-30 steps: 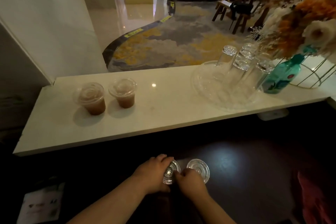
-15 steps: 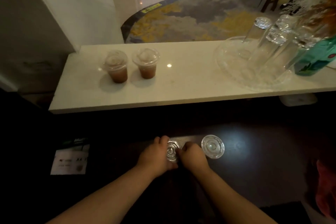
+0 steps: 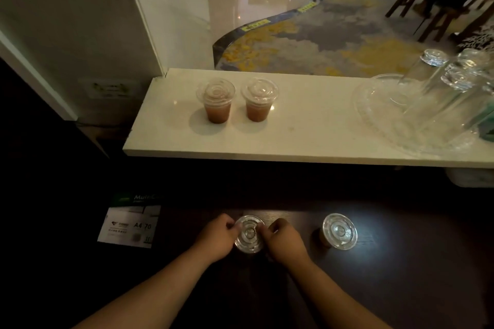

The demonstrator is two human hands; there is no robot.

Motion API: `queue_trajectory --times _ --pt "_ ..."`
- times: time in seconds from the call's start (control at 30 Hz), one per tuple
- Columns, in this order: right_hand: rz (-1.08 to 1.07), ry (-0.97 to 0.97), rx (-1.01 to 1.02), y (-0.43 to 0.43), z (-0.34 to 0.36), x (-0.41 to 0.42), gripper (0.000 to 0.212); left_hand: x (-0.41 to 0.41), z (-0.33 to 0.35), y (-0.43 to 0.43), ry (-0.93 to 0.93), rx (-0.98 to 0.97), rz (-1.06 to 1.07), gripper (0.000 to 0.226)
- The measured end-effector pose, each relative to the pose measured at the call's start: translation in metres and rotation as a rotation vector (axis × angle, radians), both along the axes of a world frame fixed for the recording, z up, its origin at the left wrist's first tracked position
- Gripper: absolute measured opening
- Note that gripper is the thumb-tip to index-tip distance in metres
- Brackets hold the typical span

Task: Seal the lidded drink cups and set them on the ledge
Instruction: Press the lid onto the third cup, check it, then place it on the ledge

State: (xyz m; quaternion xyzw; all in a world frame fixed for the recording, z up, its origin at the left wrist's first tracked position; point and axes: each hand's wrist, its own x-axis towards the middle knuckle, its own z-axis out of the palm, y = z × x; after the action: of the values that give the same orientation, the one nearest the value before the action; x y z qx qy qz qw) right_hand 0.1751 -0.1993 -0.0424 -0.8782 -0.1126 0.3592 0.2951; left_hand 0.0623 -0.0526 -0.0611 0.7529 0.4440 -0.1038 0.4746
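On the dark counter stands a clear lidded cup (image 3: 249, 234). My left hand (image 3: 217, 238) grips its left rim and my right hand (image 3: 284, 242) grips its right rim, fingers pressed on the lid's edge. A second lidded cup (image 3: 339, 231) stands alone to the right on the same counter. Two lidded cups of brown drink, one on the left (image 3: 216, 100) and one on the right (image 3: 259, 99), stand side by side on the white ledge (image 3: 307, 125), towards its left end.
A clear glass tray (image 3: 374, 115) with several upturned glasses (image 3: 433, 75) fills the ledge's right end. A paper ream package (image 3: 129, 224) lies at the counter's left. A white wall stands at the ledge's left end. Beyond the ledge lie carpet and chairs.
The view has shifted left and tilted down, so the ledge and cups sit further right in frame. Both hands stay on the same cup's lid.
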Motion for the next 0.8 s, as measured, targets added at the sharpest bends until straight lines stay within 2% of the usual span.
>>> queue_trajectory --times 0.2,0.33,0.47,0.57,0.67,0.8 --pt "0.047 0.261 0.055 -0.011 -0.005 -0.010 0.033 -0.002 0.001 0.002 0.045 -0.038 -0.078 0.027" --pt "0.029 0.246 0.070 0.002 -0.003 -0.006 0.035 -0.007 0.008 -0.006 0.070 -0.156 -0.082 0.021" --pt "0.035 0.202 0.098 0.015 -0.002 0.000 0.032 -0.022 0.006 -0.019 0.006 -0.356 0.021 0.016" --pt "0.045 0.185 0.091 0.020 -0.002 0.002 0.032 -0.029 0.006 -0.021 -0.025 -0.406 0.065 0.015" --pt "0.013 0.199 0.103 0.017 -0.001 0.002 0.040 -0.029 0.009 -0.015 0.012 -0.381 0.051 0.024" --pt "-0.018 0.183 0.129 0.002 0.002 -0.004 0.042 -0.018 0.012 -0.006 0.041 -0.188 0.104 0.038"
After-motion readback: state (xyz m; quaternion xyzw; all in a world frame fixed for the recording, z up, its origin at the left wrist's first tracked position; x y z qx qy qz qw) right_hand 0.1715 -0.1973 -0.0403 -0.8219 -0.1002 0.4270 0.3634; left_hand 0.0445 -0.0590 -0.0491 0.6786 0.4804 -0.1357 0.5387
